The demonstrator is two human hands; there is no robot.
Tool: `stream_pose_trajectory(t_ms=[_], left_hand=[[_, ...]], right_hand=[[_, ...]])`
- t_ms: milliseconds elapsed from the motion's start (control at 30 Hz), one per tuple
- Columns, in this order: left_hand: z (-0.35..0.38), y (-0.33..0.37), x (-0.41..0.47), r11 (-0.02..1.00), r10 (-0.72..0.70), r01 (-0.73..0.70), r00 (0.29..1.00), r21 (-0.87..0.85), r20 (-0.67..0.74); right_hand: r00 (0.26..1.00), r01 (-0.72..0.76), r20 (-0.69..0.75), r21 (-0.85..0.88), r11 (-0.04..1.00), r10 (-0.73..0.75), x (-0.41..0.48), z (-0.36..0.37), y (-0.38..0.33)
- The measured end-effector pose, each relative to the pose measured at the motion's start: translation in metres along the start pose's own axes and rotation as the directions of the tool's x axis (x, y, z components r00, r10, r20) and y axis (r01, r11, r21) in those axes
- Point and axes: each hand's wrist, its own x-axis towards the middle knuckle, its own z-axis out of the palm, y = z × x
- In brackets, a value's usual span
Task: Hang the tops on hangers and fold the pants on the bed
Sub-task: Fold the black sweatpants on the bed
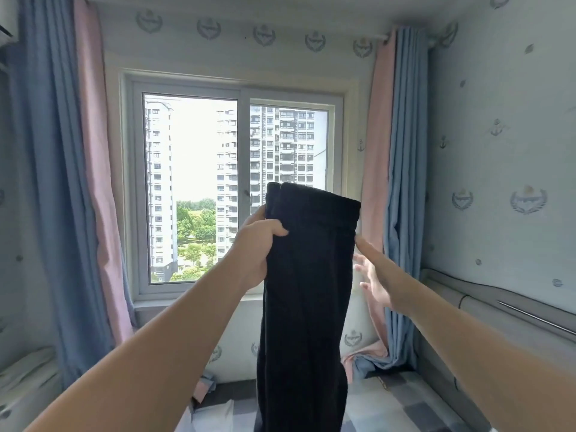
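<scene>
The dark pants [308, 275] hung upright in front of the window [202, 166], covering its lower right corner, the waistband uppermost and the legs trailing straight down below the sill toward the checked bed [389, 406]. The left hand [252, 244] gripped the cloth just under the waistband on the side nearer the window's middle, thumb curled across the front and fingers tucked behind. The right hand [374, 275] was at the pants' other edge, past the window's right frame, its fingers spread and straight, holding nothing; only the thumb tip seemed to touch the fabric. Pink-and-blue curtains [396, 182] hung at either side of the window.
</scene>
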Motion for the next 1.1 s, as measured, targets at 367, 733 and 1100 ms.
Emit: stream_pose_trajectory(t_ms=[367,733,1100], left_hand=[[-0.006,0.052,-0.067,0.952,0.178,-0.133,0.973,0.274,-0.146],[0.024,0.085,-0.211,0.652,0.508,-0.323,0.858,0.687,-0.079],[0.021,0.112,-0.309,0.536,0.543,-0.388,0.838,0.750,0.045]], right_hand=[[0.992,0.129,-0.027,0.092,0.987,-0.127,-0.083,0.020,-0.055],[0.961,0.260,-0.092,-0.023,0.965,-0.261,-0.229,0.029,-0.100],[0.976,0.214,-0.049,0.022,0.977,-0.213,-0.320,0.039,-0.117]])
